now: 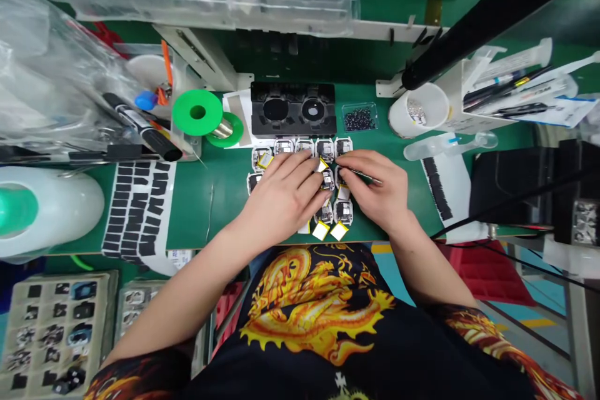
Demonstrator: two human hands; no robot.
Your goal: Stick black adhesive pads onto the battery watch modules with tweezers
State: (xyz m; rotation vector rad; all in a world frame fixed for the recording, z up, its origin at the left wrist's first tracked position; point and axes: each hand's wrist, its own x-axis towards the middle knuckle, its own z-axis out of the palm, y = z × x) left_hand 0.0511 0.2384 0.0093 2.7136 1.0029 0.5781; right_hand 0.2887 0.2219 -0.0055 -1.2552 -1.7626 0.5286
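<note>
Several small square watch-like casings (325,150) with yellow-wrapped batteries lie in rows on the green bench mat (215,200). My left hand (284,190) rests over the left part of the cluster, fingers curled down onto one casing (327,180) in the middle. My right hand (375,190) is closed in a pinch on thin metal tweezers (363,174), tips pointing left at that same casing. Two loose yellow-edged batteries (329,230) lie at the near edge.
A black two-socket fixture (293,109) stands behind the casings. Green tape rolls (198,112), a sheet of black pads (135,209), a tray of tiny screws (359,117), a white cup (419,109), a squeeze bottle (443,145) and a parts tray (51,331) surround them.
</note>
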